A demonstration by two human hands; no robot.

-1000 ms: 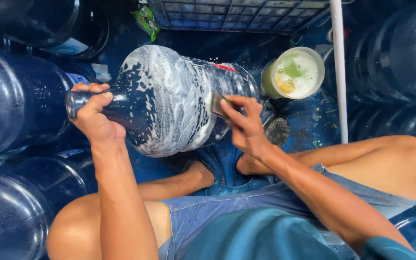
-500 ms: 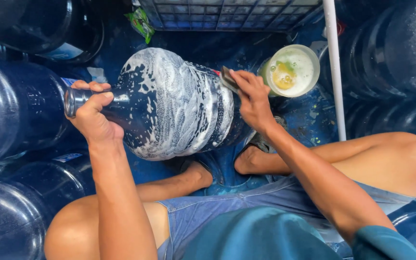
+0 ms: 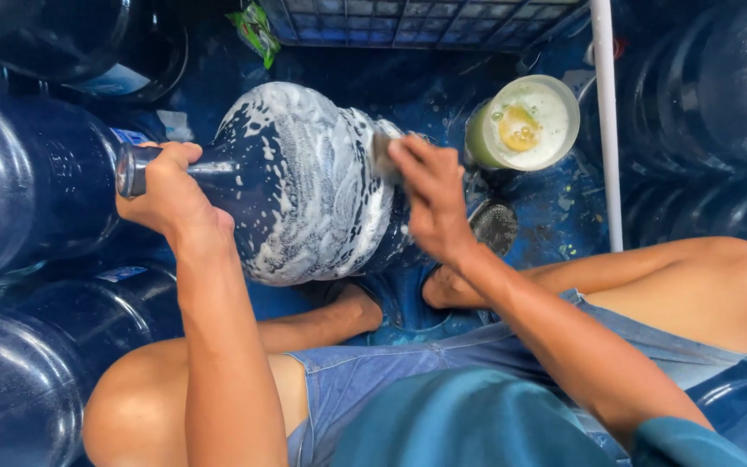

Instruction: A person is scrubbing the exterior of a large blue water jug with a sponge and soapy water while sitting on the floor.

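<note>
The wet blue floor (image 3: 555, 220) carries a round pale-green plastic tub of soapy water (image 3: 525, 123), a round metal drain cover (image 3: 493, 227) just beside it, and big dark-blue plastic water jugs (image 3: 28, 182) crowding both sides.

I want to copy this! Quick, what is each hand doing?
Left hand: closed around the soapy jug's neck.
Right hand: closed on a scrubber, pressed against the soapy jug.

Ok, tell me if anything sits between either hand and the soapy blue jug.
Nothing blocks the left hand: it grips the neck of the soapy blue jug directly. The right hand presses a small scrubbing pad against the jug's side, so only that pad lies between them.
</note>
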